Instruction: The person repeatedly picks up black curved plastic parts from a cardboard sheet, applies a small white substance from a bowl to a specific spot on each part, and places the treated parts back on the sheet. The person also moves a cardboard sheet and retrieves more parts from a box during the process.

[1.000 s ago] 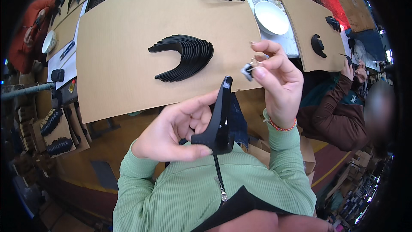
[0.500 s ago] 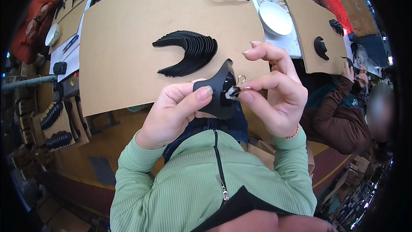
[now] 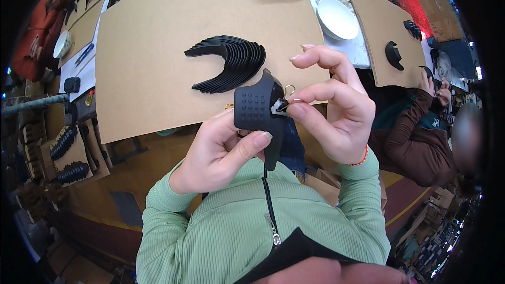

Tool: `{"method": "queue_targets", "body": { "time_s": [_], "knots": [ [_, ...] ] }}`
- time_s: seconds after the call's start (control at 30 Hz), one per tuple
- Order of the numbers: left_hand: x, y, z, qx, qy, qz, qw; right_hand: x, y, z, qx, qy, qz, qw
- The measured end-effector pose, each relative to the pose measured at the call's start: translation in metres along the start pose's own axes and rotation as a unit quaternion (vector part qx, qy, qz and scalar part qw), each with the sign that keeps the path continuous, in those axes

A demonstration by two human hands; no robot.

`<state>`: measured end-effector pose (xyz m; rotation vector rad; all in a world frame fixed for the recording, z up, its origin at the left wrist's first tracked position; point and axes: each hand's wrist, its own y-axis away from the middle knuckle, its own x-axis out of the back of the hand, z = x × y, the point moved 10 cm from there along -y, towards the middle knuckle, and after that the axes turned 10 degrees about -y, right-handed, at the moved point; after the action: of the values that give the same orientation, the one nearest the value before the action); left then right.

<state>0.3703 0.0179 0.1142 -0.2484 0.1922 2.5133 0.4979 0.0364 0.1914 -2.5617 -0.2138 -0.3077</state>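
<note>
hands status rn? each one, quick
Left hand: closed on the black studded rubber piece.
Right hand: pinching a small white-and-black part against that piece's edge.

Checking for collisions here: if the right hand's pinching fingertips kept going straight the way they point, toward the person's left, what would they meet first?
The right hand pinches a small white and metal piece already against the black studded rubber part, so that part comes first, with the left hand gripping it behind. Depth is hard to judge.
</note>
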Motion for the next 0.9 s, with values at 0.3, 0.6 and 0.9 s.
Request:
{"method": "queue_targets", "body": {
  "time_s": [0.3, 0.6, 0.9],
  "knots": [
    [-0.002, 0.002, 0.002, 0.008, -0.011, -0.027, 1.0, -0.004, -0.003, -0.002, 0.017, 0.009, -0.026, 0.999],
    [-0.004, 0.002, -0.001, 0.043, 0.03, -0.029, 0.998, -0.007, -0.005, -0.007, 0.033, 0.043, -0.044, 0.998],
    [-0.004, 0.0, -0.002, 0.051, 0.053, -0.018, 0.997, -0.009, -0.004, -0.013, 0.056, 0.081, -0.039, 0.994]
  ]
}}
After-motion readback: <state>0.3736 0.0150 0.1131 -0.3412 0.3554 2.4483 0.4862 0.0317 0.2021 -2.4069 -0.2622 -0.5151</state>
